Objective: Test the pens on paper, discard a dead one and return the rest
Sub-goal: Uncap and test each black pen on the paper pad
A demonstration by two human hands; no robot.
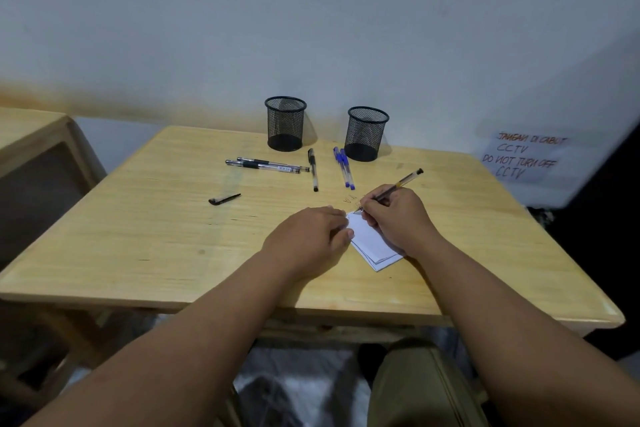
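Observation:
My right hand (394,218) grips a black pen (403,181) in a writing hold, its tip at the far corner of a folded white paper (372,244). My left hand (308,239) rests on the paper's left side and holds it down. A loose black pen cap (224,199) lies on the table to the left. Two black pens (266,165) lie side by side at the back. A third black pen (313,169) lies to their right. Two blue pens (344,167) lie beside the right cup. Two black mesh cups (285,123) (366,133) stand by the wall, and nothing shows inside them.
The wooden table (156,236) stands against a pale wall. A second wooden table (31,135) sits to the left. A paper notice about CCTV (523,156) hangs at the right. My knee (422,385) is below the table's front edge.

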